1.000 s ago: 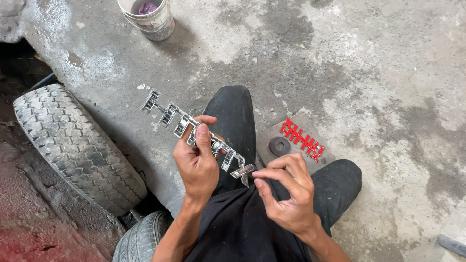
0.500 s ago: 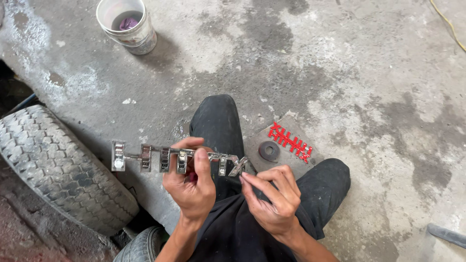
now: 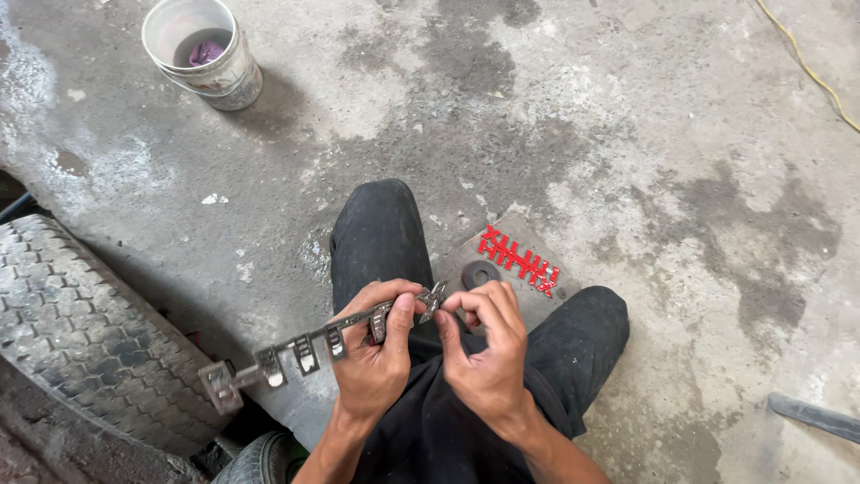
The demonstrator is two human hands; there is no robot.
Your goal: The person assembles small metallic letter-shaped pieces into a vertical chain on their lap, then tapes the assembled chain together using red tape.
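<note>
We grip a long chrome strip of raised metal letters [image 3: 313, 345] in our left hand [image 3: 376, 363], while our right hand [image 3: 484, 354] pinches its near end, working at that tip. Just beyond lie red plastic letters [image 3: 520, 262] on grey board [image 3: 537, 309]; farther off, a white bucket [image 3: 204, 54].

The metal strip of letters [image 3: 305, 351] is dull silver-grey. A second strip of letters [image 3: 521, 262] is bright red, lying on a grey board [image 3: 528, 300] beside a black ring [image 3: 481, 274]. The trousers [image 3: 381, 237] are black. The bucket [image 3: 208, 56] is white with purple inside. The tyre [image 3: 85, 332] is dusty grey-black with blocky tread. The floor [image 3: 627, 116] is mottled grey concrete, crossed by a yellow cable [image 3: 806, 67].
</note>
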